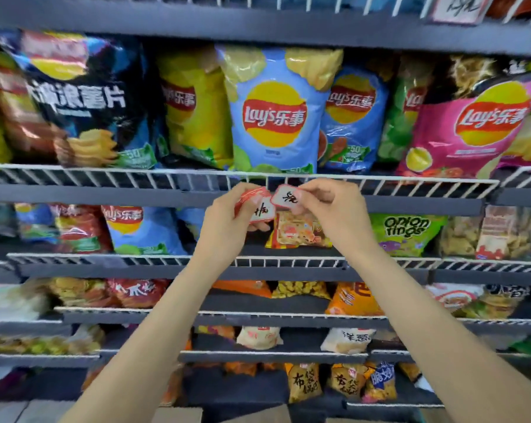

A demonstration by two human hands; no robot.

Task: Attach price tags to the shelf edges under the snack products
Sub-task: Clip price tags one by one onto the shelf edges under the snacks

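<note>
My left hand grips a small stack of price tags, white cards with red borders and black handwriting. Pinched between thumb and fingers of my right hand is a single price tag, held just below the white wire rail of the shelf edge. Both hands are in front of the grey shelf edge. Directly above stands a light blue Lay's chip bag. Whether the single tag touches the rail I cannot tell.
Yellow, dark blue and pink chip bags fill the same shelf. Lower shelves carry an onion rings bag and several small snack packs. One handwritten tag hangs on the top shelf's rail at the upper right.
</note>
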